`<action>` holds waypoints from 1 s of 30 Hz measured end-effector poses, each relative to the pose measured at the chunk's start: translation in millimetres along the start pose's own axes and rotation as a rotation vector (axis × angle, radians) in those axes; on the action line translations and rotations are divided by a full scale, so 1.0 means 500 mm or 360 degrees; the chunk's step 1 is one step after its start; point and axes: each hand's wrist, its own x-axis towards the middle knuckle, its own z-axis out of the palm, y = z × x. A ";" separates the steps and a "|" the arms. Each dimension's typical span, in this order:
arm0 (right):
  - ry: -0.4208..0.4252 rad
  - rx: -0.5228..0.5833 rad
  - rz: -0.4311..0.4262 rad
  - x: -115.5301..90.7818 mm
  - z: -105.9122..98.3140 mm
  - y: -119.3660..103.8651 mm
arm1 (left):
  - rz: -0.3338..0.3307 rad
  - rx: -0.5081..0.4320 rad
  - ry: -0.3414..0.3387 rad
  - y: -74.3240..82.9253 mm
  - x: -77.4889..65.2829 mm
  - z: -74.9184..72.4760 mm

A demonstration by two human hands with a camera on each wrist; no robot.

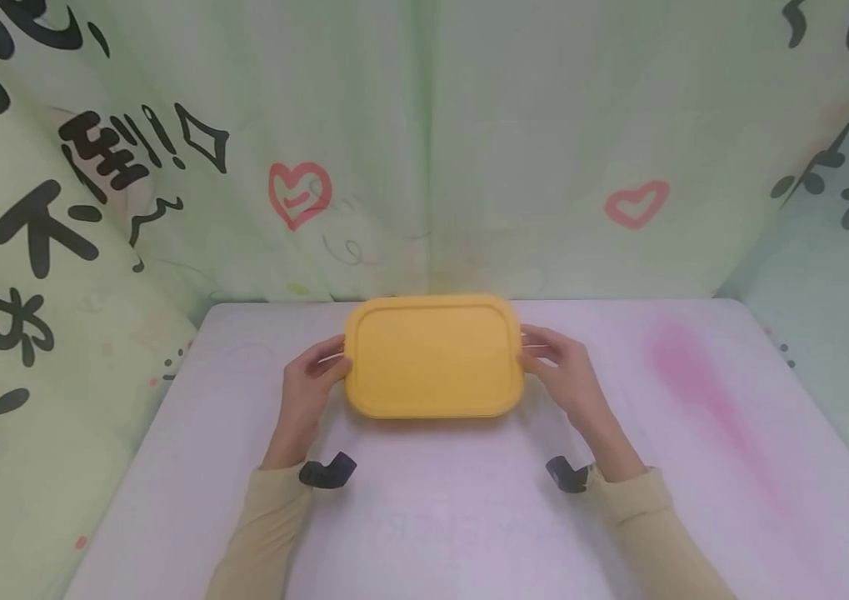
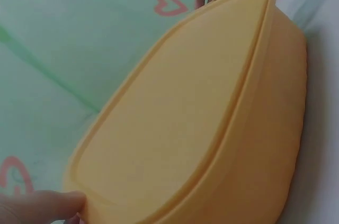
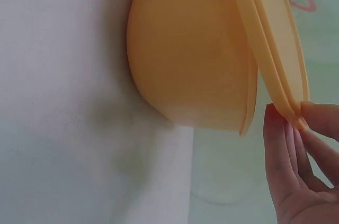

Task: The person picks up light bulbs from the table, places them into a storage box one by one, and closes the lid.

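A yellow rectangular lid with rounded corners and a raised border lies over a deep yellow container at the back middle of the table. My left hand pinches the lid's left end, its thumb at the top edge. At the opposite end, my right hand pinches the lid between thumb and fingers. The right wrist view shows a gap there, with the lid's right end tilted up off the container rim. Along the side seen in the left wrist view, lid and container walls sit close together. The container's inside is hidden.
The table is pale, with a pink smear on its right side. Behind it hangs a light green curtain with red hearts and black writing. Dark straps or camera mounts sit at both wrists.
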 end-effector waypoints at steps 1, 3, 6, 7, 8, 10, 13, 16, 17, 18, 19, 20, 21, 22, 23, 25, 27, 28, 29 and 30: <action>-0.0005 0.0001 0.0009 0.001 0.000 0.001 | -0.0006 0.0000 0.0004 0.000 0.001 0.000; -0.0011 0.0006 0.0030 0.001 0.001 0.001 | -0.0020 0.0016 0.0010 0.000 0.004 0.001; -0.0012 0.0000 0.0057 0.004 0.002 0.001 | -0.0039 0.0036 0.0009 0.000 0.007 0.003; -0.0012 0.0001 0.0065 0.004 0.002 0.001 | -0.0041 0.0035 0.0004 -0.001 0.008 0.003; -0.0011 -0.0003 0.0073 0.005 0.003 0.001 | -0.0043 0.0037 -0.0001 -0.001 0.010 0.004; -0.0010 -0.0006 0.0082 0.007 0.005 0.002 | -0.0047 0.0035 -0.0012 -0.003 0.013 0.005; -0.0019 -0.0009 0.0088 0.009 0.008 0.005 | -0.0065 0.0038 -0.0019 -0.007 0.016 0.006; -0.0027 -0.0020 0.0091 0.012 0.011 0.009 | -0.0100 0.0064 -0.0011 -0.015 0.020 0.006; -0.0028 -0.0024 0.0091 0.014 0.012 0.011 | -0.0109 0.0070 -0.0008 -0.017 0.021 0.007; -0.0026 -0.0030 0.0094 0.015 0.013 0.013 | -0.0119 0.0078 -0.0003 -0.019 0.022 0.007; -0.0026 -0.0036 0.0093 0.016 0.014 0.014 | -0.0124 0.0081 0.0001 -0.021 0.023 0.008; -0.0022 -0.0042 0.0096 0.016 0.015 0.015 | -0.0130 0.0084 0.0005 -0.022 0.024 0.009; -0.0018 -0.0054 0.0098 0.017 0.016 0.016 | -0.0132 0.0083 0.0008 -0.023 0.024 0.010; -0.0013 -0.0062 0.0103 0.018 0.017 0.016 | -0.0132 0.0084 0.0011 -0.023 0.024 0.010; -0.0011 -0.0072 0.0107 0.018 0.017 0.017 | -0.0133 0.0087 0.0013 -0.023 0.024 0.011; -0.0008 -0.0083 0.0122 0.018 0.018 0.017 | -0.0136 0.0093 0.0016 -0.024 0.024 0.012; -0.0007 -0.0093 0.0134 0.018 0.017 0.017 | -0.0139 0.0095 0.0018 -0.024 0.024 0.013; -0.0006 -0.0092 0.0140 0.018 0.017 0.017 | -0.0141 0.0092 0.0020 -0.024 0.024 0.013; -0.0004 -0.0094 0.0140 0.017 0.017 0.017 | -0.0143 0.0091 0.0019 -0.024 0.024 0.014; 0.0000 -0.0092 0.0142 0.017 0.016 0.017 | -0.0145 0.0090 0.0017 -0.024 0.024 0.014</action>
